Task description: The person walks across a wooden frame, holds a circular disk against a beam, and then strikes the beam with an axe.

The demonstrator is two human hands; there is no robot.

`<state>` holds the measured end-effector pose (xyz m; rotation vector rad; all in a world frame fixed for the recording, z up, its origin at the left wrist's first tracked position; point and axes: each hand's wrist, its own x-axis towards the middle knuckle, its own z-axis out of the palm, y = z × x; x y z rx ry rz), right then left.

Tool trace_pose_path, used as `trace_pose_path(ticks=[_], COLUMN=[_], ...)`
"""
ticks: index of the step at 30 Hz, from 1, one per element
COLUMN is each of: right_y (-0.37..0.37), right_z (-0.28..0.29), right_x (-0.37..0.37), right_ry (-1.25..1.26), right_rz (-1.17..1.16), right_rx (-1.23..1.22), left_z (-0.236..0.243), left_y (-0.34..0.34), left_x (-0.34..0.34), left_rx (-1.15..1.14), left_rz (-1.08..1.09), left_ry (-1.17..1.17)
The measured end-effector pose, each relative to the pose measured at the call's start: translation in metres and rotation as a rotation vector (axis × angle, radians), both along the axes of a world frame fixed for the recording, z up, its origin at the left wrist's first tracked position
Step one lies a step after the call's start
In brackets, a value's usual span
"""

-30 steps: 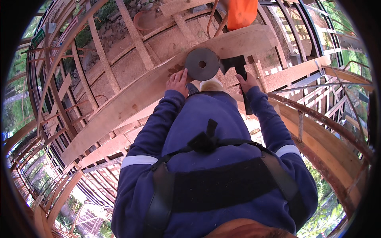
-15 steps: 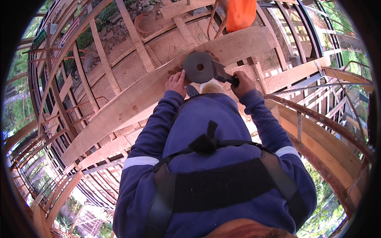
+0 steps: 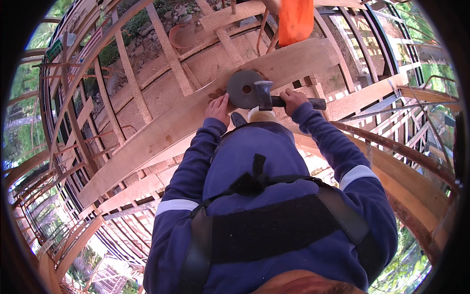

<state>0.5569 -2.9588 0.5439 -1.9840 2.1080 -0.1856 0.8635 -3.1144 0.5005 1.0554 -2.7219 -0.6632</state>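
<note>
A dark grey round grinding wheel [image 3: 238, 84] with a centre hole lies flat on a long wooden plank [image 3: 147, 130]. At its left rim my left hand [image 3: 218, 109] rests on the plank, fingers stretched out, fingertips close to or touching the wheel's edge. My right hand [image 3: 295, 101] is wrapped round the dark handle of a hatchet [image 3: 264, 96], near its head. The hatchet's metal head stands over the wheel's right edge, and its handle sticks out to the right past my fist. Damp dark patches show on the plank around the wheel.
An orange bag-like thing [image 3: 296, 22] hangs beyond the plank. Below are open wooden joists, stones and a reddish round basin [image 3: 181, 36]. Rusty metal rods [image 3: 387, 142] and a wide board [image 3: 416, 181] run along my right side. A shoe [image 3: 238, 119] shows beneath the plank.
The hatchet has turned in my right hand: its head, earlier laid along the wheel's right side, now shows upright, with the handle pointing right. My left hand stays at the wheel's rim.
</note>
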Motion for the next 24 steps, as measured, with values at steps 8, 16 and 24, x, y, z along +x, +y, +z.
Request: trace_pose_path(ticks=[8, 16, 24], right_y=[-0.008, -0.060, -0.113], right_z=[0.006, 0.004, 0.031], right_x=[-0.044, -0.113, -0.102], right_ry=[0.069, 0.090, -0.023], right_rz=[-0.198, 0.001, 0.005], right_rx=[0.051, -0.027, 0.261], left_z=[0.006, 0.038, 0.058], left_y=[0.008, 0.008, 0.000], left_x=[-0.016, -0.071, -0.097], left_rx=[0.141, 0.080, 0.130], left_rz=[0.094, 0.174, 0.149], left_ry=[0.037, -0.158, -0.371])
